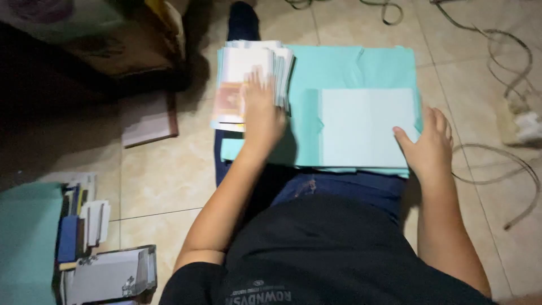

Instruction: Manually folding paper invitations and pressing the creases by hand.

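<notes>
Now left hand [261,110] lies flat on the paper stack [248,79] — right hand [430,148], open, steadies the teal sheet [361,127].

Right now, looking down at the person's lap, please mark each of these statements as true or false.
1. The left hand lies flat on a stack of printed sheets. True.
2. The right hand holds a pair of scissors. False: it rests at the right edge of a pale folded sheet and holds no tool.
3. The large paper under the pale sheet is turquoise. True.
4. The floor is covered with carpet. False: it is light tile with visible joints.
5. Loose cords lie on the floor to the right. True.
6. The stack of printed sheets lies to the right of the pale sheet. False: it lies to the left.
</notes>
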